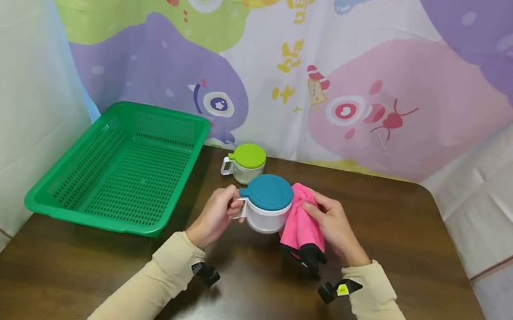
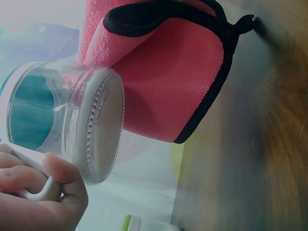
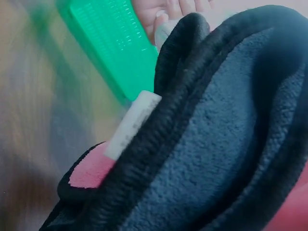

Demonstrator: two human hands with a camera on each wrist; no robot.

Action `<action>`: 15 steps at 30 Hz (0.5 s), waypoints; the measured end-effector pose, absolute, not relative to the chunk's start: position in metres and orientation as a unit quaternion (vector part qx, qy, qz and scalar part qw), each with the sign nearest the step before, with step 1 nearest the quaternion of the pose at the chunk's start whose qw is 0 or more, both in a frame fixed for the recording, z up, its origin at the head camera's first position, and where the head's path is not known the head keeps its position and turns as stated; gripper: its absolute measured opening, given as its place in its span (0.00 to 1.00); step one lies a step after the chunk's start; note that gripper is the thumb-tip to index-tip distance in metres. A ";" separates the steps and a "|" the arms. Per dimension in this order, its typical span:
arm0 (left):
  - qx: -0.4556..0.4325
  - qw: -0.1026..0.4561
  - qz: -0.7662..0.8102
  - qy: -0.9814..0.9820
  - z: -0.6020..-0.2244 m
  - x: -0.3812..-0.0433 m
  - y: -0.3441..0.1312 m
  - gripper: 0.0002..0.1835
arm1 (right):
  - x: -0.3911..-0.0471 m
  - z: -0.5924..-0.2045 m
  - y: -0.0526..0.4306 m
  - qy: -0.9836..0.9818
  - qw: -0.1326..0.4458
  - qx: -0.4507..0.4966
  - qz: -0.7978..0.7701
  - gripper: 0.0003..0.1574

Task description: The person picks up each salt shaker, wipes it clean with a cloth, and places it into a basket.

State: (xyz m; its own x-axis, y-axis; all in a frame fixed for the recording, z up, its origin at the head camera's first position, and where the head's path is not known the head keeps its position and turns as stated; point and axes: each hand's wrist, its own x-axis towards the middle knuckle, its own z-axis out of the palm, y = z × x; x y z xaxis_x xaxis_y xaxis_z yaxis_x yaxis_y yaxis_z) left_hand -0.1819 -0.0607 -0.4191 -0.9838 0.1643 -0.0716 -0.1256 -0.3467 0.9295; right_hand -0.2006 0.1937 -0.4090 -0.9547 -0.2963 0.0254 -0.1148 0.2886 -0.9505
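A clear glass jar with a blue lid and a white handle is held above the table. My left hand grips it by that handle, fingers curled through it in the left wrist view. My right hand pinches a pink cloth with black edging against the jar's right side. In the right wrist view the cloth's dark grey underside and a white label fill much of the picture, hiding the right fingers. Behind the jar stands a similar jar with a green lid.
To the left on the brown table sits a green plastic basket with perforated walls. A curtain with cartoon figures hangs behind the table's far edge. Pale cloth walls stand at both sides.
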 end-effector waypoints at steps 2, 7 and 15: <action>0.021 0.086 0.820 0.565 -0.419 -0.182 -0.062 0.18 | -0.203 -0.408 0.194 0.796 0.087 -0.131 -0.585 0.30; 0.026 0.091 0.819 0.566 -0.418 -0.181 -0.063 0.18 | -0.207 -0.409 0.197 0.791 0.106 -0.140 -0.585 0.30; 0.038 0.109 0.814 0.569 -0.418 -0.181 -0.063 0.18 | -0.209 -0.409 0.201 0.791 0.116 -0.154 -0.581 0.29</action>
State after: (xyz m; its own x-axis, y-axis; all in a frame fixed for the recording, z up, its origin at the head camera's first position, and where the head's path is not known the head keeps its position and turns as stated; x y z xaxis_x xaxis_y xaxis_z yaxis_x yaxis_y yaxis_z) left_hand -0.1811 -0.0632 -0.4176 -0.9733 0.2212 -0.0616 -0.1339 -0.3290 0.9348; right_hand -0.2086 0.2013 -0.4092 -0.9254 -0.3791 -0.0044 -0.1090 0.2773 -0.9546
